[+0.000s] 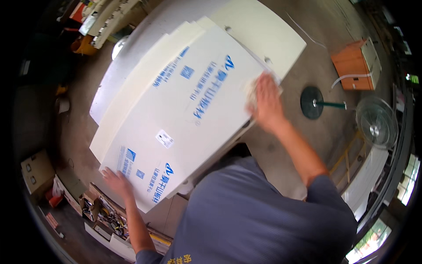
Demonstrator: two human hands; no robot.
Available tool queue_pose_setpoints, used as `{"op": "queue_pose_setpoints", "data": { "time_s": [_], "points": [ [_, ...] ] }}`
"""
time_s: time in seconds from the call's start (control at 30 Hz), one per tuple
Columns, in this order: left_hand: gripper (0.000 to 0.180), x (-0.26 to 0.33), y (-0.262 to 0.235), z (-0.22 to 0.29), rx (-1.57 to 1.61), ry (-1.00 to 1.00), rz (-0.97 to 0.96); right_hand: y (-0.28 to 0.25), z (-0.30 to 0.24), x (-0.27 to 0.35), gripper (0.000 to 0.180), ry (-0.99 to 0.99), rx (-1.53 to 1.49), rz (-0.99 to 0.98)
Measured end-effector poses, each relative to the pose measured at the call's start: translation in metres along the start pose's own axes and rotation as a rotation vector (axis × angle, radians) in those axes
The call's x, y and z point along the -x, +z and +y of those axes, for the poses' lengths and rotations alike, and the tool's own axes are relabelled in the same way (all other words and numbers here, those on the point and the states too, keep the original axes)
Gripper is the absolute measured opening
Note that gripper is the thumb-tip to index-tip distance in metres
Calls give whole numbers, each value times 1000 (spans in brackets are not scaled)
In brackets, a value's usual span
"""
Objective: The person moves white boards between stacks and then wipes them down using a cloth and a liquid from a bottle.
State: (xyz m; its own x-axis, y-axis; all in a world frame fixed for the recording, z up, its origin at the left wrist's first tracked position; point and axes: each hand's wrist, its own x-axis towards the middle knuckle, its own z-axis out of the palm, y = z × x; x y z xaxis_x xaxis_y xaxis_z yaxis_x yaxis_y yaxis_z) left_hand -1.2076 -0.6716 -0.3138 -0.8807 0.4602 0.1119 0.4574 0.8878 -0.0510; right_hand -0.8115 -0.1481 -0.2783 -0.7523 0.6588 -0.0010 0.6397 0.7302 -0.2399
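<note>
White printed panel (pixel 180 127) lies atop pale boards (pixel 129 94). Left hand (pixel 118 182): released, flat on its lower-left corner. Right hand (pixel 267 104): over pale rag (pixel 250 97), right edge; grip unclear.

From my station, I have my left hand (pixel 118 182) at 8 o'clock, palm down, fingers toward 10, its forearm (pixel 140 229) running in from 7. My right hand (pixel 267 101), slightly blurred, sits at 2 o'clock, fingers extended toward 12, its forearm slanting toward 4.
</note>
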Motion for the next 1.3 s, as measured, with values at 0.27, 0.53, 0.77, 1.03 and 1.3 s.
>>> {"op": "queue_pose_setpoints", "data": {
  "time_s": [0.27, 0.53, 0.77, 1.03, 1.3],
  "points": [
    [63, -3, -15, 22, 38, -33, 1, 22, 4, -175, 91, -140, 29, 144],
    [61, -8, -10, 12, 33, -69, 55, 82, -289, -176, 98, -577, -201, -142],
    [71, 0, -2, 6, 144, -55, 179, 79, -22, -259, 77, -30, 184, 210],
    [57, 16, -7, -15, 1251, -349, 605, 120, -351, -138, 91, -439, -47, 17],
    [47, 82, -49, -79, 1389, -504, 563, 163, -568, 74, 90, -1134, -274, -165]
  ]
}}
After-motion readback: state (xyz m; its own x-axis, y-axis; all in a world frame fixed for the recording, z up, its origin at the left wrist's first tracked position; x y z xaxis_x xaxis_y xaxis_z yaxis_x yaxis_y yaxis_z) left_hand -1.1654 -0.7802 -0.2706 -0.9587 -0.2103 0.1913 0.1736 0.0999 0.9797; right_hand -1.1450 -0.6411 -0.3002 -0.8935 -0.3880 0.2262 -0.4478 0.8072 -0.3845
